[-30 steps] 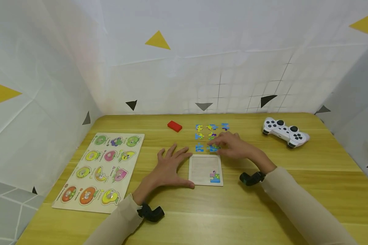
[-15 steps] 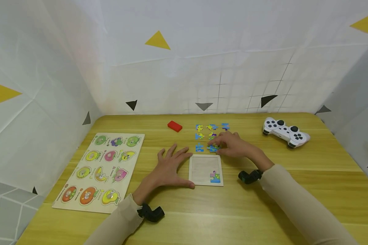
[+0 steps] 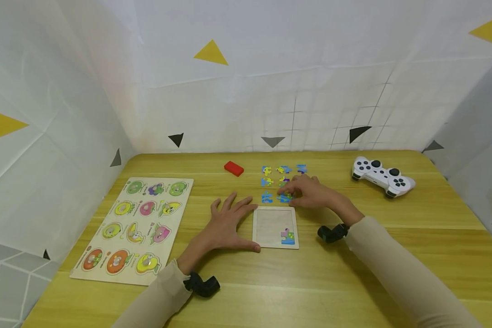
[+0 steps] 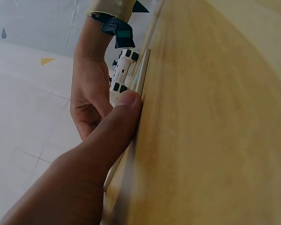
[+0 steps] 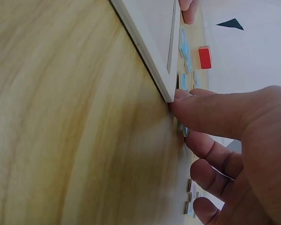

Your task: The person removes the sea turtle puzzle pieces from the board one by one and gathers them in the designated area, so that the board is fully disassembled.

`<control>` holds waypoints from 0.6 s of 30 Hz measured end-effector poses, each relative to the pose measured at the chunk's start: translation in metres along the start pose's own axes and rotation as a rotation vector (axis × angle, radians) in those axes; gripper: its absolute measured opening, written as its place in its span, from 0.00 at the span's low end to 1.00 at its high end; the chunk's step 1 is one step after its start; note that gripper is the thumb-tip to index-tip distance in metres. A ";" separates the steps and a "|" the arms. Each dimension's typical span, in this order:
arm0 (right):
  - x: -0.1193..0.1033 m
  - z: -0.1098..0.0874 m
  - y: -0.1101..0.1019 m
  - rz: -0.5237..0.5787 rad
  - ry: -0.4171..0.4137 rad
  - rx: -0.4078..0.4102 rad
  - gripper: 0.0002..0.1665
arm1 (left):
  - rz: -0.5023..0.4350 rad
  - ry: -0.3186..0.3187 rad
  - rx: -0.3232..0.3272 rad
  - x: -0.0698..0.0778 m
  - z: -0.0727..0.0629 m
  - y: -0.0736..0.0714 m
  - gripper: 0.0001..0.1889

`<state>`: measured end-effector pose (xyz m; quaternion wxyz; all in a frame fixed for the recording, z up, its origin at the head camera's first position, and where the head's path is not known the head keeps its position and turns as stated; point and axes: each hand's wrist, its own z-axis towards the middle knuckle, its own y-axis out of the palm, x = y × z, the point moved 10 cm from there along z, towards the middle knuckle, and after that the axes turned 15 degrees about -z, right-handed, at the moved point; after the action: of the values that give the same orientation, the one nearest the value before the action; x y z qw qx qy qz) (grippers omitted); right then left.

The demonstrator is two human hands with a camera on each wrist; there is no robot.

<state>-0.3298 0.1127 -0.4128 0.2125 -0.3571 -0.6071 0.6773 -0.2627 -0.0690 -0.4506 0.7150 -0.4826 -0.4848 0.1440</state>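
Note:
A small square wooden puzzle tray [image 3: 269,228] lies on the table, with one green, purple and blue jigsaw piece [image 3: 288,237] in its near right corner. My left hand [image 3: 225,228] spreads along the tray's left side, thumb at the near corner and fingertip at the far one. Just beyond the tray, my right hand [image 3: 309,192] bends over a blue and green jigsaw piece [image 3: 284,199], its thumb and index finger at that piece's sides. In the right wrist view the right thumb [image 5: 201,112] overlaps the tray's corner and hides part of the piece.
Several loose jigsaw pieces [image 3: 267,182] lie in rows behind the tray. A red block [image 3: 233,168] is to their left, a white game controller [image 3: 381,176] at the back right. On the left lies a wooden fruit puzzle board [image 3: 141,214]. A white cloth wall [image 3: 238,105] stands behind the table.
The right hand and forearm have shifted very slightly left, with the fingers still at the same jigsaw piece. The left hand and tray stay in place.

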 end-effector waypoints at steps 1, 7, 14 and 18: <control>0.000 0.000 0.000 -0.001 0.000 -0.003 0.22 | 0.000 0.001 0.000 0.000 0.000 0.000 0.59; -0.001 0.001 -0.001 -0.004 -0.012 -0.001 0.22 | 0.001 0.001 0.006 0.000 0.000 0.000 0.59; 0.000 0.001 0.000 0.003 -0.011 0.001 0.22 | -0.003 0.001 0.010 0.000 0.000 -0.001 0.58; 0.001 0.001 0.001 0.001 -0.009 0.003 0.22 | -0.009 0.005 0.012 0.001 -0.001 -0.001 0.58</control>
<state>-0.3313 0.1122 -0.4142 0.2096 -0.3540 -0.6070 0.6799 -0.2621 -0.0694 -0.4493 0.7199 -0.4765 -0.4842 0.1426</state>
